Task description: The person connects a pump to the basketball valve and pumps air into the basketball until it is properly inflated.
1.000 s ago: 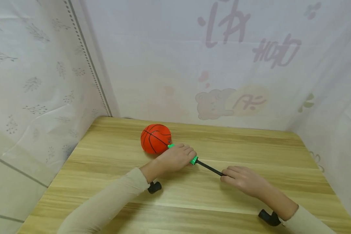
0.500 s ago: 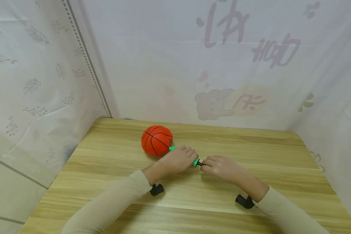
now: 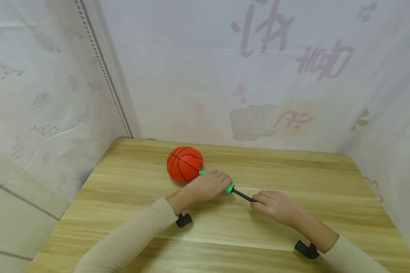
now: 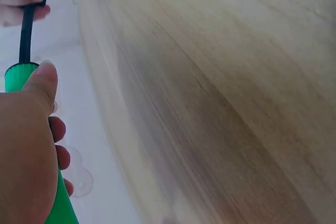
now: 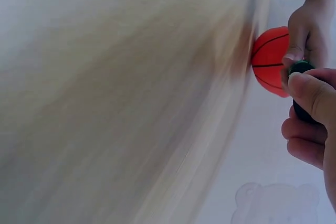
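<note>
My left hand (image 3: 208,185) grips the barrel (image 4: 16,80) of a green hand pump (image 3: 229,189) above a wood-grain table (image 3: 246,231), while my right hand (image 3: 276,207) grasps the end of its black rod (image 3: 242,195), part of which stands outside the barrel. Against the pump's other end, on the tabletop, sits an orange-red toy basketball (image 3: 183,163); whether the tip is inside it, I cannot tell.

The tabletop (image 3: 294,170), pale yellowish with darker wood-grain streaks running side to side, carries a red-orange ball (image 3: 184,163) marked with black lines, which rests near the far edge, left of the middle
</note>
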The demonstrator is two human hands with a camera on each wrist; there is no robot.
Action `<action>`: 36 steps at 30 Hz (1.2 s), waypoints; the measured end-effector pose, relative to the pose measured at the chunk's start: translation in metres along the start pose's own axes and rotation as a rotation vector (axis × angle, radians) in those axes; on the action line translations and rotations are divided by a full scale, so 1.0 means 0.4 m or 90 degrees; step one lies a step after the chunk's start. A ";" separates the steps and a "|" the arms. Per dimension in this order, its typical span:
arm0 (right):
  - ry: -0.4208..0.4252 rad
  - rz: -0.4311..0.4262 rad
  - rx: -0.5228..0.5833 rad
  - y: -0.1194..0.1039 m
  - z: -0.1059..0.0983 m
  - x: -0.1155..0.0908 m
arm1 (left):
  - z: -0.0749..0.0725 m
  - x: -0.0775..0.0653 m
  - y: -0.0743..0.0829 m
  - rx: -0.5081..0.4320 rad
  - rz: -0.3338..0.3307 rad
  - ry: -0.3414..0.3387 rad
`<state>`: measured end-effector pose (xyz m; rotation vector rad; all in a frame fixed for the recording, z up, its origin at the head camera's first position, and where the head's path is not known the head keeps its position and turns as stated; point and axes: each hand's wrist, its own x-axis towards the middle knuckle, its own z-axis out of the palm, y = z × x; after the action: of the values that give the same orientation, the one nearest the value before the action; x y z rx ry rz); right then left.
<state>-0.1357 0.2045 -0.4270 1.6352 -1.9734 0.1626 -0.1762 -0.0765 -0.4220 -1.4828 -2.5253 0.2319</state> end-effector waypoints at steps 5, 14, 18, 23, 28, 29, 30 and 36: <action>-0.006 0.013 0.003 -0.016 -0.025 -0.035 | -0.004 -0.005 0.001 0.000 -0.001 -0.008; -0.002 0.009 0.004 -0.022 -0.048 -0.070 | -0.007 -0.012 -0.003 -0.006 0.001 0.002; -0.013 0.006 0.002 -0.017 -0.035 -0.056 | -0.005 -0.011 -0.003 0.010 0.004 0.000; -0.026 -0.003 -0.010 -0.005 -0.007 -0.009 | -0.004 -0.006 0.002 0.026 -0.001 -0.011; -0.026 -0.016 -0.025 0.007 0.020 0.048 | -0.004 0.002 0.010 0.042 -0.005 -0.015; -0.024 -0.017 -0.028 0.009 0.025 0.058 | -0.004 0.003 0.012 0.044 -0.005 -0.015; -0.025 -0.017 -0.031 0.011 0.030 0.066 | -0.005 0.004 0.014 0.045 -0.003 -0.016; -0.019 -0.018 -0.043 0.018 0.043 0.085 | -0.007 0.005 0.017 0.032 -0.004 -0.022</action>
<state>-0.1515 0.1692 -0.4229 1.6306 -1.9547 0.0613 -0.1708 -0.0713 -0.4205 -1.4651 -2.5309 0.3191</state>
